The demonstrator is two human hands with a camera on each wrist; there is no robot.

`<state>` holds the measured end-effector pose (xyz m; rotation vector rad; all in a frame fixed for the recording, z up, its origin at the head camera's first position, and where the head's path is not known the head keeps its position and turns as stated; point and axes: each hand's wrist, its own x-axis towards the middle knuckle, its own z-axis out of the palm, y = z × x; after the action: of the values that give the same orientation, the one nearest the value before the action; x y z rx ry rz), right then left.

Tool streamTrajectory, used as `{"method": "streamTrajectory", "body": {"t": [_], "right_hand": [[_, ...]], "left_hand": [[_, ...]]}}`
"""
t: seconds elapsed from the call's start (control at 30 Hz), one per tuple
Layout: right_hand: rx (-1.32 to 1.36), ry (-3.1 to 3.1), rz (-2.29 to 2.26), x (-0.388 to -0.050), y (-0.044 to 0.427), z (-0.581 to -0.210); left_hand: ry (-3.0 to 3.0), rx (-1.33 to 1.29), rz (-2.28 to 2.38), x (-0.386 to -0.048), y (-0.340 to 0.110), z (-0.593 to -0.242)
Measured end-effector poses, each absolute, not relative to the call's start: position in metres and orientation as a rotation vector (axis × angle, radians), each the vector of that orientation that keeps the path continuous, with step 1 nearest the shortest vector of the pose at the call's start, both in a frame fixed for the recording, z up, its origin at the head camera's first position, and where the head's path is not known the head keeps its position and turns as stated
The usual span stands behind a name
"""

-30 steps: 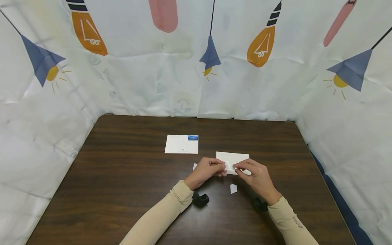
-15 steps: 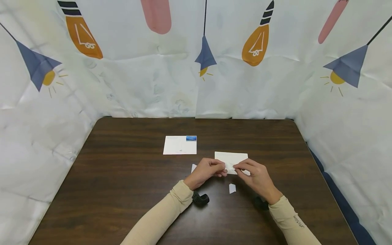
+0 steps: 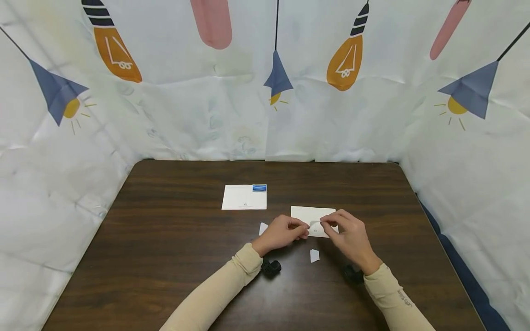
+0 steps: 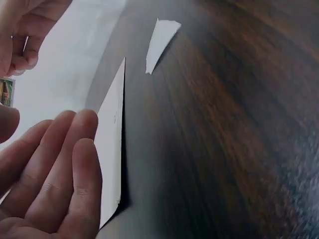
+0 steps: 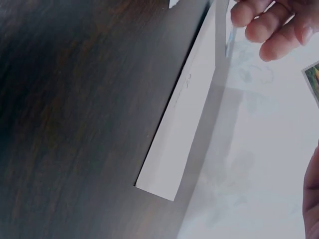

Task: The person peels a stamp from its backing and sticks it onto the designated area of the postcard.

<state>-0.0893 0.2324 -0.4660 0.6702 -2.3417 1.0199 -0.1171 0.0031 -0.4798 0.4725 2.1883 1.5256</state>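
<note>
Above a white postcard [image 3: 304,213], my right hand [image 3: 349,234] pinches a small stamp between thumb and fingertips, its pale back showing in the head view. Part of its coloured picture side, with a white border, shows as the stamp [image 5: 313,82] in the right wrist view. My left hand [image 3: 283,233] is beside the stamp's left end, over the card's lower left. In the left wrist view, the left fingers [image 4: 55,169] are bent, thumb apart from them, and I see nothing between them. The card lies flat on the table, partly covered by both hands.
Another postcard [image 3: 244,197] with a blue picture in its upper right corner lies farther back on the dark wooden table [image 3: 174,230]. One small white paper scrap [image 3: 314,255] lies in front of the hands; another scrap [image 3: 262,228] shows beside the left hand.
My right hand has moved slightly up and right with the stamp, and the gap between the hands has widened. The stamp's end has come away from the left fingertips.
</note>
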Motion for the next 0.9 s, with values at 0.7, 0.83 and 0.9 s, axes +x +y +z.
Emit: {"method": "streamTrajectory", "body": {"t": [0.7, 0.83, 0.9], "right_hand": [[0.431, -2.457, 1.081, -0.098, 0.248, -0.467], [0.357, -2.502, 1.108, -0.101, 0.251, -0.467], [0.326, -2.518, 1.124, -0.103, 0.254, -0.468]], "left_hand": [[2.808, 0.935, 0.913, -0.126, 0.000, -0.480], [2.816, 0.969, 0.761, -0.131, -0.003, -0.482], [2.821, 0.977, 0.688, -0.133, -0.004, -0.483]]}}
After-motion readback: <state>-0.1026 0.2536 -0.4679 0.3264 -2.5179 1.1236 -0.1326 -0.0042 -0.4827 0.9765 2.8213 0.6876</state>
